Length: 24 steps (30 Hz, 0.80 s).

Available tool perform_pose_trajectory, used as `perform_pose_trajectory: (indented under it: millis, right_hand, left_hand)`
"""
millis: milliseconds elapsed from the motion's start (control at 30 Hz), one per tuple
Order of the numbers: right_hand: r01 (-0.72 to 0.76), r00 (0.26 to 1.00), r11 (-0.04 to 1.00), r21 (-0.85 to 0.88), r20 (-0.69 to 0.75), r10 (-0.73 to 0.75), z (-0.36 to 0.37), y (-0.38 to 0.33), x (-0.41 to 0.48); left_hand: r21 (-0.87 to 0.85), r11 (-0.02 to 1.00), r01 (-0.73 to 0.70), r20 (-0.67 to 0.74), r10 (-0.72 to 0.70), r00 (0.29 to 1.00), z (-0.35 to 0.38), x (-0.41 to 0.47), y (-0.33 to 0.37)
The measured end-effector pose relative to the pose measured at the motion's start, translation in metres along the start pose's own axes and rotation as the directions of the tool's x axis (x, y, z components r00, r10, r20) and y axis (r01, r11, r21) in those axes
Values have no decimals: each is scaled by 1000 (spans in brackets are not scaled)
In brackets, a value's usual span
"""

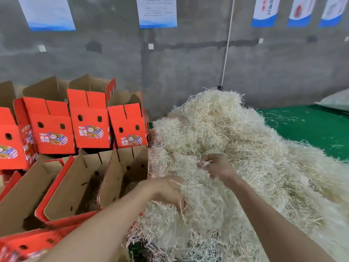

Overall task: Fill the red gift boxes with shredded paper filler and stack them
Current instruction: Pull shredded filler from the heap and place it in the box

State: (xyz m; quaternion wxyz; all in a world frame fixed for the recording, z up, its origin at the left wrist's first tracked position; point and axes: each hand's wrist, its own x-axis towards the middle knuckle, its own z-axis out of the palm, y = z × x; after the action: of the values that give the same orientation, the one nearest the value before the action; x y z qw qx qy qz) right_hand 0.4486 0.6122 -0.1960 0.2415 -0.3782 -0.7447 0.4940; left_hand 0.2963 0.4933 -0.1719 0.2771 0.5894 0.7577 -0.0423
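Note:
A big heap of cream shredded paper filler (236,140) fills the middle and right of the view. My left hand (166,191) digs into its near side, fingers curled around a clump of shreds. My right hand (217,167) grips another tuft a little farther in. Open red gift boxes (90,127) stand stacked at the left, flaps up. In front of them, several open boxes (75,186) lean tilted, showing brown insides; the nearest to the heap (122,173) holds a little filler at its bottom.
A grey concrete wall (188,63) with hung posters stands behind everything. Green floor covering (311,127) lies at the right, scattered with loose shreds. A white sack (336,101) sits at the far right. A white cord (227,44) runs down the wall.

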Motion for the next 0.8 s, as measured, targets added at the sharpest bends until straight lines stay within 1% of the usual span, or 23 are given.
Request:
perform_pose_trajectory:
  millis: [33, 67, 100, 133, 167, 200, 233, 267, 300, 367, 400, 467, 533, 567, 600, 667, 700, 733, 767, 800]
  right_hand:
    - [27, 999, 996, -82, -18, -29, -1, -3, 2]
    - [67, 997, 979, -194, -27, -74, -4, -7, 2]
    - [108, 992, 963, -247, -35, -120, -7, -2, 3]
    - [141, 987, 952, -273, -30, -155, -8, 2, 1]
    - [169, 981, 946, -276, -42, -187, -10, 9, -2]
    - [186, 976, 940, -284, -59, -211, -12, 16, -3]
    - [216, 968, 938, -273, -65, -242, -15, 25, -2]
    - [217, 966, 925, -311, -65, -249, -17, 32, -2]
    - [204, 968, 899, -389, -61, -245, -20, 39, 0]
    - [131, 978, 802, -583, -58, -202, -27, 60, 1]
    - [88, 983, 769, -633, -70, -170, -30, 70, -1]
    - [26, 983, 719, -694, -115, -147, -34, 84, -3]
    - [11, 982, 675, -737, -118, -145, -31, 85, 0]
    - [10, 985, 665, -747, -109, -137, -26, 83, 2]
    - [1, 987, 660, -752, -106, -122, -20, 82, 2]
    - [-43, 992, 620, -783, -105, -64, -15, 89, 0]
    - [-59, 995, 582, -811, -96, -32, -14, 93, -3]
    - [-65, 996, 557, -828, -88, -15, -14, 94, -5]
    - [-72, 995, 588, -806, -100, -14, -14, 88, -8]
    - [-92, 992, 646, -758, -128, -9, -13, 77, -9]
  left_hand:
    - [28, 999, -24, -70, 26, 997, 6, 7, 10]
    - [23, 999, -22, -186, 26, 982, 10, 17, 11]
    - [-67, 998, 3, -341, -26, 940, 8, 22, 10]
    - [-197, 980, 15, -475, -109, 873, 3, 27, 6]
    - [-308, 951, -35, -587, -161, 793, 0, 31, 3]
    - [-379, 922, -86, -648, -197, 736, -3, 32, 2]
    - [-427, 894, -136, -692, -227, 685, -5, 34, 2]
    - [-461, 872, -163, -720, -260, 643, -6, 35, 0]
    - [-482, 859, -173, -735, -288, 613, -9, 33, -2]
    - [-475, 865, -161, -766, -318, 558, -18, 29, -10]
    - [-456, 876, -157, -789, -316, 527, -22, 27, -16]
    - [-420, 891, -171, -821, -293, 490, -30, 22, -23]
    - [-446, 868, -218, -831, -311, 461, -30, 22, -25]
    - [-503, 825, -256, -816, -357, 454, -29, 20, -23]
    - [-575, 757, -310, -794, -424, 436, -29, 18, -21]
    - [-717, 537, -444, -695, -594, 404, -38, 11, -20]
    - [-750, 429, -504, -644, -649, 405, -44, 5, -19]
    - [-760, 334, -557, -606, -674, 423, -52, 1, -20]
    - [-768, 257, -587, -577, -676, 459, -58, -3, -21]
    - [-784, 196, -589, -546, -668, 505, -63, -6, -21]
